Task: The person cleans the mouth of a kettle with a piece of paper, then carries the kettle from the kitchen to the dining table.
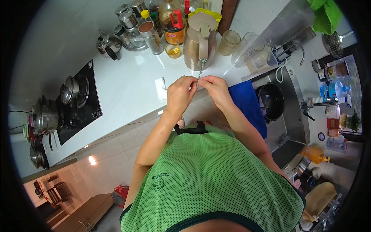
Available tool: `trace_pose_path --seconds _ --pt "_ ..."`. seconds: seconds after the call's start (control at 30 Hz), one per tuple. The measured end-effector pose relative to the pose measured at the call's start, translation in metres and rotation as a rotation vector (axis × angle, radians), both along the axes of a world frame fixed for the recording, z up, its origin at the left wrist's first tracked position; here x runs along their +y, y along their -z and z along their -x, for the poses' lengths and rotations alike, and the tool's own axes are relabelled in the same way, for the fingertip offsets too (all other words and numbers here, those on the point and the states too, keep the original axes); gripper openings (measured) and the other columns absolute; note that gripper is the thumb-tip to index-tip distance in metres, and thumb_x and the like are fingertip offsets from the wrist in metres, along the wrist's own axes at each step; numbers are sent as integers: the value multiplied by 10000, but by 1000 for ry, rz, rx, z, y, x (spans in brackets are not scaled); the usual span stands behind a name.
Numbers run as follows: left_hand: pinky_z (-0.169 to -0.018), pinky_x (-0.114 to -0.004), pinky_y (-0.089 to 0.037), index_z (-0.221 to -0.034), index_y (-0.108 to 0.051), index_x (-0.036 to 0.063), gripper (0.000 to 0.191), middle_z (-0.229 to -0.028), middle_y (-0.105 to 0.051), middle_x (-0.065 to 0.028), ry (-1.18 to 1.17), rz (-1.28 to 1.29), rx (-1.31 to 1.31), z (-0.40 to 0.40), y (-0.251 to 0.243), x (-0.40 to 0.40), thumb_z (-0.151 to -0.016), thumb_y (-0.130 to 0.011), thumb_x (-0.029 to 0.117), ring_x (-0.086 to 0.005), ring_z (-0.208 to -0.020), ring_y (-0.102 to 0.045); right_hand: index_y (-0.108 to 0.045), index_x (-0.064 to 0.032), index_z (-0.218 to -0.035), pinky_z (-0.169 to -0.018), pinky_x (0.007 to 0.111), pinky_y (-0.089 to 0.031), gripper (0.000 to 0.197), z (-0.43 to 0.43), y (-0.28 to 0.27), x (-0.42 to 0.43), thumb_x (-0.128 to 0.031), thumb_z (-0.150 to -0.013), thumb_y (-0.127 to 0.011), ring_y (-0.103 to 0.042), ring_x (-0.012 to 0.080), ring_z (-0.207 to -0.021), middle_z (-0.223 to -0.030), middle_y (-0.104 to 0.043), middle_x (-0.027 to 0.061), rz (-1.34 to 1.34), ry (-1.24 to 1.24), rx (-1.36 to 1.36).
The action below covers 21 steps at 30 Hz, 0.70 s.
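A braided green-and-white cord [201, 69] hangs from the lower handle of a beige vacuum jug [192, 43] and runs toward me. My left hand [181, 92] pinches the cord's near end between thumb and fingertips. Close against it, my right hand [216, 89] pinches the same stretch of cord. Both hands are just over the front edge of the white countertop [127, 84]. The fingers hide the very end of the cord. The jug stands upright with its lid on.
A small glass of yellow liquid [173, 51], a large oil bottle [171, 21] and a ribbed glass [229, 43] flank the jug. A measuring cup [248, 50] is farther right. A blue cloth [246, 107] drapes beside the sink [292, 116]. A black cooktop [82, 113] lies left.
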State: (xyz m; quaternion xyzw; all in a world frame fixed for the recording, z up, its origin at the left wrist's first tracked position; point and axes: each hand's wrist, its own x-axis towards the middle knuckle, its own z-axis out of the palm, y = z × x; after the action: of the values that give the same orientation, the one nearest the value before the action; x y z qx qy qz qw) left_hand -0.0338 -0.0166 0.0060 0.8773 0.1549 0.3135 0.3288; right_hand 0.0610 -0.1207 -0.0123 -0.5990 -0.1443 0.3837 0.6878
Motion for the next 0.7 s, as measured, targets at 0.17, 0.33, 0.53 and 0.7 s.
trace_pose_path --seconds 0.17,0.33,0.53,0.7 --pt "-534 -308 -466 -763 -604 42 92 -697 -590 -87 18 -168 58 -1 -5 4 -674 -620 50 -223 -583 -579 -630 29 -849 -655 204 -422 137 -1 9 0 -74 -763 -601 -537 80 -721 -781 -618 41 -15 11 -78" --pt "-540 -308 -466 -743 -589 31 77 -697 -592 -94 45 -91 166 -3 -9 8 -675 -607 62 -218 -592 -588 -629 26 -841 -618 209 -428 148 0 7 2 -96 -760 -607 -538 79 -677 -748 -620 41 77 21 -246" --pt "-539 -321 -466 -697 -581 35 94 -640 -597 -97 0 33 272 -3 -13 6 -681 -593 126 -219 -556 -587 -629 25 -834 -612 206 -424 159 0 1 3 -108 -750 -604 -538 77 -671 -739 -620 42 118 -5 -282" --pt "-534 -328 -464 -685 -578 38 117 -603 -595 -93 -35 27 320 -5 -10 5 -678 -594 154 -228 -541 -587 -617 22 -804 -603 212 -421 143 -2 2 5 -108 -750 -591 -531 75 -658 -717 -608 37 104 -35 -296"
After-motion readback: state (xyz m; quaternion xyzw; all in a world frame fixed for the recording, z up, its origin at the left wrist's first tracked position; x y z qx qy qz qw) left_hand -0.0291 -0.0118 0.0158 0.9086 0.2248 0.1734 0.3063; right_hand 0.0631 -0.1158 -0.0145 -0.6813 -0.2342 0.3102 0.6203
